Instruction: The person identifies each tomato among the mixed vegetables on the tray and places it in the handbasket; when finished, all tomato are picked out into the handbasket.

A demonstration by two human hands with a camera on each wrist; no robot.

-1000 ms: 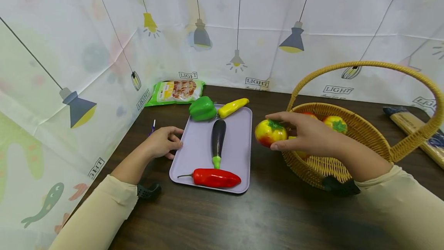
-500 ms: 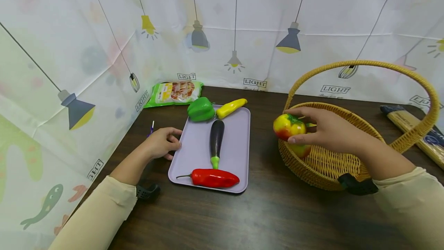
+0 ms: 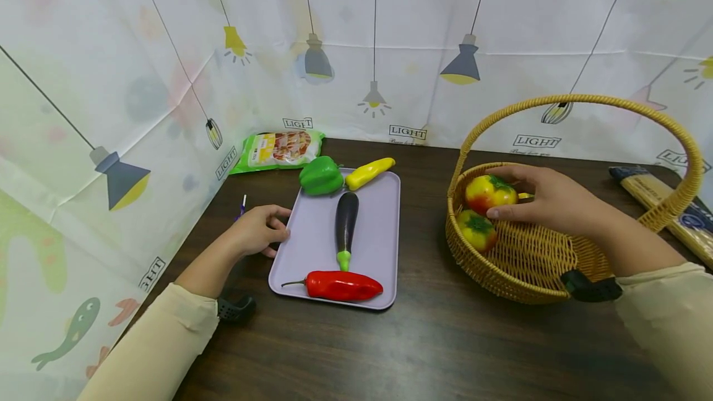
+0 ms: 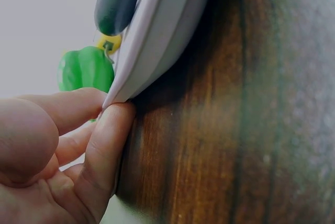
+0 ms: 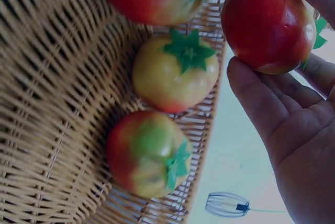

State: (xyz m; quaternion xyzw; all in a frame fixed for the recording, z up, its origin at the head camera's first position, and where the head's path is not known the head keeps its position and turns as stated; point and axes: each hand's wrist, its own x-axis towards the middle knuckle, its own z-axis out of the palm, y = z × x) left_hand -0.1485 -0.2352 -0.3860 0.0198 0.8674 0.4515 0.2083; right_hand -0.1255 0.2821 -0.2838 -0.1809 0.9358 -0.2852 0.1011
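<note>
In the head view my right hand (image 3: pixel 548 200) holds a red-and-yellow toy tomato (image 3: pixel 487 195) between thumb and fingers, over the left part of the wicker basket (image 3: pixel 518 289). Another tomato (image 3: pixel 476 234) lies in the basket just below it. The right wrist view shows the held tomato (image 5: pixel 267 22) near the rim and several tomatoes (image 5: pixel 175 72) lying along the basket wall. My left hand (image 3: pixel 262 231) pinches the left edge of a lilac tray (image 3: pixel 312 228). On the tray are an eggplant (image 3: pixel 346 221), a red pepper (image 3: pixel 342 286), a green bell pepper (image 3: pixel 321 175) and a yellow pepper (image 3: pixel 370 173).
A green food packet (image 3: pixel 278 150) lies behind the tray, near the patterned cloth wall. A thin purple-and-white stick (image 3: pixel 242 206) is left of the tray. A long pasta-like packet (image 3: pixel 663 203) lies right of the basket, whose tall handle (image 3: pixel 579 99) arches above it.
My right hand has carried the tomato rightward, from beside the basket's left rim to inside it. The left hand stays at the tray edge. The head view has shifted slightly.
</note>
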